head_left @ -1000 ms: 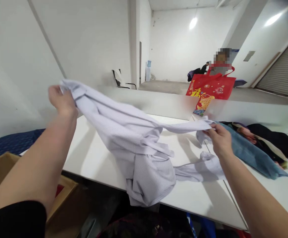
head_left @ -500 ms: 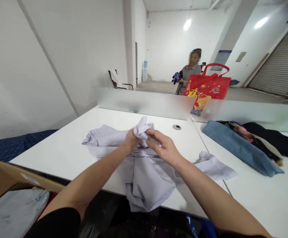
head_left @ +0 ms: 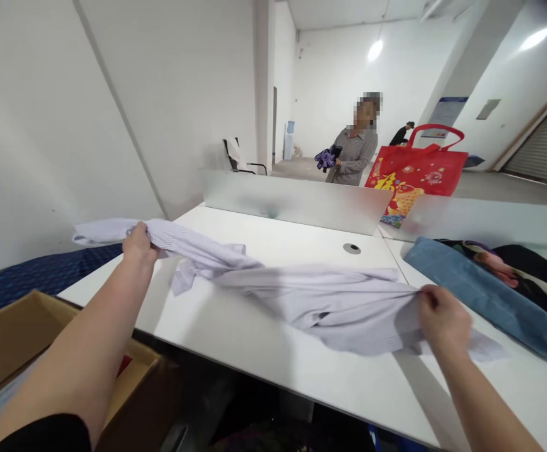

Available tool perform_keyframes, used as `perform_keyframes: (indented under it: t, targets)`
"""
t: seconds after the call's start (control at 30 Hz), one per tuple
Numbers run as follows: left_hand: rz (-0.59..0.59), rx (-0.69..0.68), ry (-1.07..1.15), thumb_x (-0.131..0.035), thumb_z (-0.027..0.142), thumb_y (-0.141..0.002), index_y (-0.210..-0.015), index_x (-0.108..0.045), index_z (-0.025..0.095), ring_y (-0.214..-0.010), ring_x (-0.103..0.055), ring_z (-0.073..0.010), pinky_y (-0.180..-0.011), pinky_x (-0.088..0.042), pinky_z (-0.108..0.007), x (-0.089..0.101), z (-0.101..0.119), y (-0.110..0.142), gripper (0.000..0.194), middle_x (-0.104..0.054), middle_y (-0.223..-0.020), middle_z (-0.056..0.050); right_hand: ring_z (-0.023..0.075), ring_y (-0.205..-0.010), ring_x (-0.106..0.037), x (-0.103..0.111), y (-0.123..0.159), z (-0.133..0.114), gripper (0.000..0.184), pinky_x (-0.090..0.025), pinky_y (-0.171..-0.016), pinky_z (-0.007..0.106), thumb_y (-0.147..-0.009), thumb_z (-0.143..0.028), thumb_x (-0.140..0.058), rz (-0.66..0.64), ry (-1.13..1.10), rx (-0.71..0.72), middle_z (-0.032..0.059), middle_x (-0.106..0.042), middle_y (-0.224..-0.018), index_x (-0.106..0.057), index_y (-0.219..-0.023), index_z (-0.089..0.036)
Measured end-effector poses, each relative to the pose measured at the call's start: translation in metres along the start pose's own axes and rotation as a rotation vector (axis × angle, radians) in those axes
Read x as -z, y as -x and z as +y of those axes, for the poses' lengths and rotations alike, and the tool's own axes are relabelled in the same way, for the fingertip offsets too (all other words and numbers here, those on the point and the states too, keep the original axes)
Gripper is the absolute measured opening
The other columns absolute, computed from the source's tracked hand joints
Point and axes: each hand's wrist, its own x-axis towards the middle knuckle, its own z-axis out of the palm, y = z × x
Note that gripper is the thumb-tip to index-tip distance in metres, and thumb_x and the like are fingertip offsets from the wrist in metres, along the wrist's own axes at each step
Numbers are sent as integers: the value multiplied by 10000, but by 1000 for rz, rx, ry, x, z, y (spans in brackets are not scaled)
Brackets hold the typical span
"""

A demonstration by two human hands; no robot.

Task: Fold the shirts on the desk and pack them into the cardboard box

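Note:
A pale lilac, finely striped shirt (head_left: 297, 289) stretches sideways across the white table (head_left: 236, 345). My left hand (head_left: 139, 243) is closed on one part of it, raised past the table's left side, and a length of cloth hangs out beyond my fist. At the other end my right hand (head_left: 444, 319) grips the cloth low over the tabletop, fingers pressed together. Between the hands the fabric is pulled taut in folds and partly rests on the table. Its right end looks blurred beneath my right wrist.
Folded blue denim (head_left: 480, 301) and dark patterned clothes lie on the right. Beyond the frosted divider (head_left: 297, 199) stand a red bag (head_left: 414, 169) and a person (head_left: 355, 154) holding something purple. An open cardboard box (head_left: 42, 307) sits low at left.
My hands have moved far apart, left hand leftward and right hand rightward. The bunched shirt is now drawn out between them. The view has shifted slightly left.

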Motion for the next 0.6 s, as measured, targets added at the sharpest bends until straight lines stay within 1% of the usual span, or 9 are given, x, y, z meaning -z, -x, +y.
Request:
perform_keyframes:
  t: [0.07,0.1,0.2,0.33,0.4,0.47,0.5,0.57,0.6]
  targets:
    - [106,214,-7,-303,88,-932,-869,-272,220,-767,-536,-96,-835,-534,-455,7,-10,9,149,-486,-796,34,331,-897,-620,14,-13,18,284,-453,-787,445,-822,-355,-407,98,74,-59,138,-674,-910,-642,-933,-242]
    - [125,320,-16,-322,104,-943,-879,-293,209,-758,-547,-104,-814,-543,-460,8,-14,14,127,-501,-794,29,339,-896,-620,19,-14,25,284,-454,-782,455,-826,-361,-401,117,96,-78,142,-671,-898,-638,-929,-245]
    - [68,584,-50,-422,117,-938,-895,-399,146,-710,-592,-147,-730,-562,-468,15,-24,30,56,-574,-759,-14,347,-867,-627,28,2,41,261,-464,-755,464,-822,-379,-412,122,133,-86,138,-665,-868,-624,-908,-253]
    - [9,747,-92,-486,95,-921,-897,-472,109,-647,-631,-172,-640,-567,-389,33,-28,47,31,-627,-695,-35,347,-792,-633,35,40,69,190,-483,-696,482,-812,-400,-458,193,124,-115,99,-651,-830,-593,-917,-318]
    - [-22,805,-194,-532,190,-934,-891,-493,110,-633,-646,-181,-612,-559,-344,45,-28,53,99,-647,-670,-41,345,-717,-630,39,51,85,139,-479,-635,492,-780,-384,-483,117,172,-138,96,-648,-805,-594,-843,-330]
    - [-146,879,-408,-591,411,-911,-869,-527,98,-644,-661,-203,-578,-538,-304,58,-27,59,322,-673,-660,-75,331,-663,-631,44,53,92,127,-469,-581,480,-753,-355,-504,-14,249,-136,124,-663,-820,-617,-777,-302]
    - [-242,902,-540,-590,532,-880,-849,-546,91,-649,-664,-210,-557,-518,-282,63,-25,62,444,-684,-662,-94,324,-670,-640,46,50,90,152,-470,-577,470,-760,-343,-507,-39,280,-122,146,-676,-859,-642,-790,-280]
    - [-470,894,-800,-521,714,-823,-782,-579,91,-638,-659,-217,-517,-464,-249,67,-17,69,627,-691,-652,-112,311,-743,-660,45,43,72,249,-489,-609,446,-820,-323,-483,2,292,-44,179,-687,-955,-691,-917,-228]
    - [-589,854,-917,-484,757,-809,-736,-587,102,-623,-651,-215,-509,-441,-244,66,-11,74,667,-685,-634,-103,305,-789,-665,42,40,57,289,-501,-634,433,-855,-317,-468,33,275,26,182,-688,-993,-698,-991,-208]
